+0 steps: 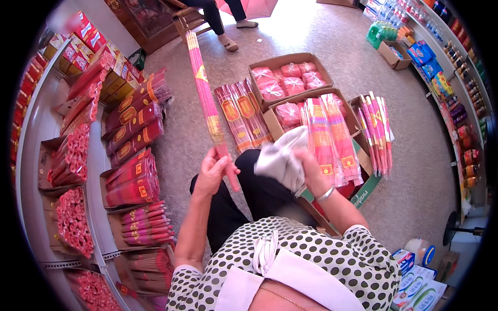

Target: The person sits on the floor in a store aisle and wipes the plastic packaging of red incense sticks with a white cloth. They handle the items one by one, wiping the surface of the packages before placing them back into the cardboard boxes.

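A shop floor of grey carpet (415, 171) carries open cardboard boxes (290, 59) of pink wrapped bundles, with white shelves (39, 124) of red incense packs along its left edge. The person's left hand (211, 173) is closed around the lower end of a long red-and-pink wrapped incense stick bundle (203, 88), holding it upright and clear of the floor. The right hand (306, 168) clutches a crumpled grey cloth (282, 158) beside the bundle, seemingly placed for wiping.

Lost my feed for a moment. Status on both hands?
Left hand shut on long pink incense pack, raised upright. Right hand shut on grey cloth. Nothing between them.
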